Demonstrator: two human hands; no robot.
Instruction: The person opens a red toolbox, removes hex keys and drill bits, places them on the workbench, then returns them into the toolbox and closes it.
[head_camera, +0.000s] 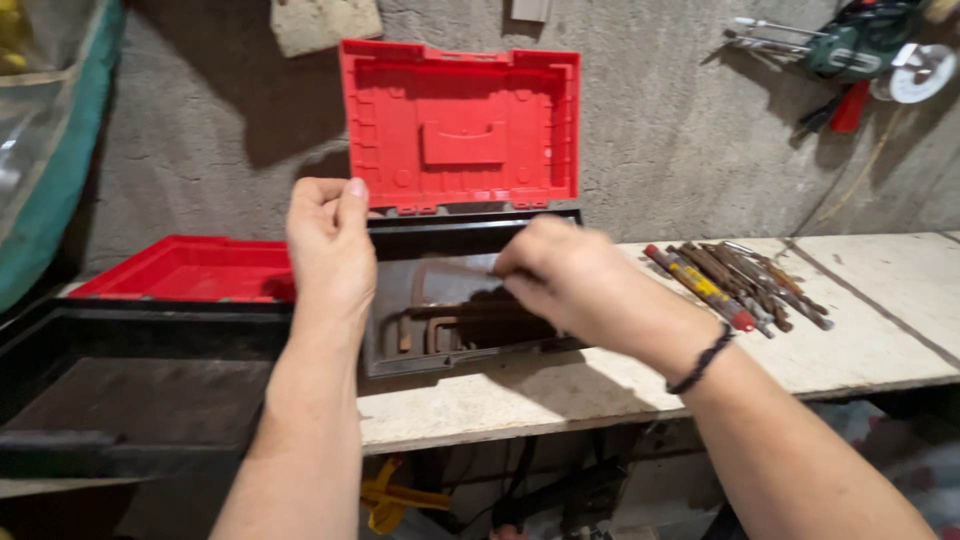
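Clearly, the right hand (565, 275) hovers over the open black toolbox (385, 345), its grip pinched almost closed on something thin (I cannot tell what). Rusty tools (445, 325) lie just below it. To do well, the fingers should come straight down. The left hand (330, 245) is a loose fist beside, apparently empty; drill bits (735, 280) lie further right on the worktop (880, 300).
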